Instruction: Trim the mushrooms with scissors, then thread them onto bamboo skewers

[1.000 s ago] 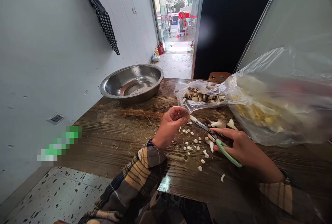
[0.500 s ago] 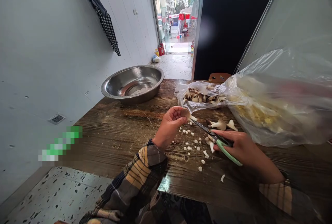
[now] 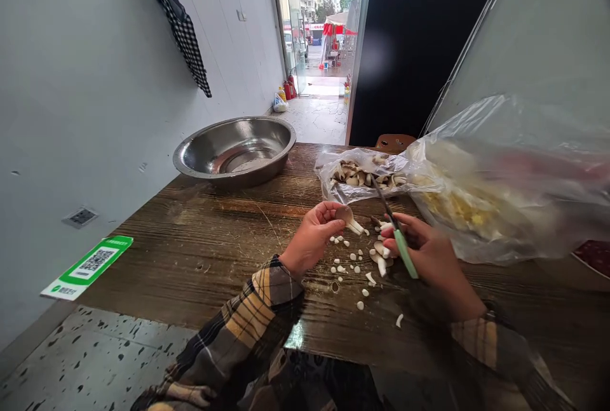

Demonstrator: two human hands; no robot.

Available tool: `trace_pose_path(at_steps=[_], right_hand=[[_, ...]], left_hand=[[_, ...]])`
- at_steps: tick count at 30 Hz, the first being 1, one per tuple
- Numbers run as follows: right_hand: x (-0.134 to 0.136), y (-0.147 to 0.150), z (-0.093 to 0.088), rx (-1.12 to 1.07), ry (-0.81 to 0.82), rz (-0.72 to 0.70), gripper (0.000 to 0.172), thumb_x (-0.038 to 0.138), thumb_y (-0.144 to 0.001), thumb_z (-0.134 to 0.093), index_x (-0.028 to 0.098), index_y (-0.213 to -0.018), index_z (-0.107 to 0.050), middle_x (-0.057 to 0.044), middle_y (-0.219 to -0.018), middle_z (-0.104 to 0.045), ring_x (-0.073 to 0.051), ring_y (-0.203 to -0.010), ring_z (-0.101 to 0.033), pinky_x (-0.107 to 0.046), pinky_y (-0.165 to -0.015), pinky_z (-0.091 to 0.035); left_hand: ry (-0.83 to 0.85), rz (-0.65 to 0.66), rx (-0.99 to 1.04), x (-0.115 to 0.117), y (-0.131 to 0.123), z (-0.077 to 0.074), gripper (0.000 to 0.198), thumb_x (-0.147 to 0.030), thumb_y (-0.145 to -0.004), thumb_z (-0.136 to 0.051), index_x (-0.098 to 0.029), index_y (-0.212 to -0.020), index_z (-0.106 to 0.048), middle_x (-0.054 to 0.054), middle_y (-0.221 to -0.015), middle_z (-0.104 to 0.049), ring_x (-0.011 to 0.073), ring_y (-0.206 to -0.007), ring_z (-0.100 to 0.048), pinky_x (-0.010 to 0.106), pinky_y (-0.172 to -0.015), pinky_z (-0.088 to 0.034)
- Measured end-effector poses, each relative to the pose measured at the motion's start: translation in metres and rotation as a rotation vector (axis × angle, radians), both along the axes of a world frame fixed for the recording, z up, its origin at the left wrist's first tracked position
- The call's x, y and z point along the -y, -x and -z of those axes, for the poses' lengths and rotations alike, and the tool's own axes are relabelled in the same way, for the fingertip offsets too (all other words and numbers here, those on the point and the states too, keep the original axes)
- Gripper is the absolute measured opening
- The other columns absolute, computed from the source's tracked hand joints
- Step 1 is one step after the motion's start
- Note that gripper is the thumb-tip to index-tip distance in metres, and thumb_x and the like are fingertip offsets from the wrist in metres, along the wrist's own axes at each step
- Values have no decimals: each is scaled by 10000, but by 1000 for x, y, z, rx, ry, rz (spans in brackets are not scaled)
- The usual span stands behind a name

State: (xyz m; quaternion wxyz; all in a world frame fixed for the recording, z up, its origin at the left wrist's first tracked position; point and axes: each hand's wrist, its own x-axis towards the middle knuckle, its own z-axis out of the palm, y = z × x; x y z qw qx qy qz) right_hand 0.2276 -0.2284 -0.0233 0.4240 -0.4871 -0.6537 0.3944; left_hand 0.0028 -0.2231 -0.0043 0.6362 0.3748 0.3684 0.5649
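White bits (image 3: 360,305) scattered on table (image 3: 229,265), closest ones on near side of fingers. Right hand (image 3: 431,258): fingers curled on green-handled scissors (image 3: 404,252), exact grip partly hidden, blades pointing away past fingertips. Loose mushrooms (image 3: 380,262) just left of right fingers. Left hand (image 3: 312,236): thumb and fingers pinching cap of held mushroom (image 3: 345,214), stem toward right fingers. Beyond fingertips, bagged mushrooms (image 3: 351,174); farther, left of left fingers, steel basin (image 3: 238,176).

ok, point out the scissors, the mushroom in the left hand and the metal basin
Scissors (image 3: 399,242): head view, upper green handle.
Mushroom (image 3: 352,223): head view, upper stem.
Metal basin (image 3: 260,176): head view, front outer wall.
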Motion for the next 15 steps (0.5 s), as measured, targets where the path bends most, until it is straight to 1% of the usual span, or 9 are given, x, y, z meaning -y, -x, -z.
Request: trace_pose_path(at_steps=[3, 6, 10, 13, 15], right_hand=[[2, 20, -4, -43, -20, -12, 554, 373, -711, -756, 199, -1207, -579, -78, -964, -745, -237, -868, -705, -400, -814, -560], [3, 33, -9, 35, -57, -24, 501, 359, -729, -733, 202, -1187, -603, -71, -943, -741, -233, -859, -698, -380, -798, -556], [3, 39, -9, 104, -81, -11, 412, 350, -782, -671, 194, -1161, -630, -67, -898, -736, -231, -849, -687, -360, -766, -555], [2, 40, -4, 90, -90, 49, 430, 352, -774, -671, 194, -1170, -621, -61, -885, -729, -220, -795, -684, -346, -722, -560], [2, 41, -3, 103, -100, 60, 428, 337, -772, -667, 199, -1174, -617, -59, -899, -727, -216, -793, -681, -342, -726, -555]], left_hand=[[-69, 44, -51, 3, -4, 1, 317, -142, -634, -773, -137, -923, -641, 12, -823, -626, 88, -726, -548, 197, -641, -424], [-103, 98, -91, 6, -6, 1, 303, -134, -657, -746, -146, -935, -629, 16, -839, -626, 103, -743, -550, 212, -646, -432], [-110, 101, -125, 8, -8, 1, 298, -155, -671, -737, -152, -946, -624, 22, -859, -635, 117, -767, -569, 223, -670, -433], [-126, 118, -149, 10, -11, -1, 314, -168, -672, -743, -149, -956, -613, 30, -885, -646, 126, -795, -580, 232, -710, -437], [-132, 110, -179, 11, -13, -1, 305, -157, -665, -739, -142, -937, -602, 30, -871, -648, 126, -788, -581, 236, -721, -438]])
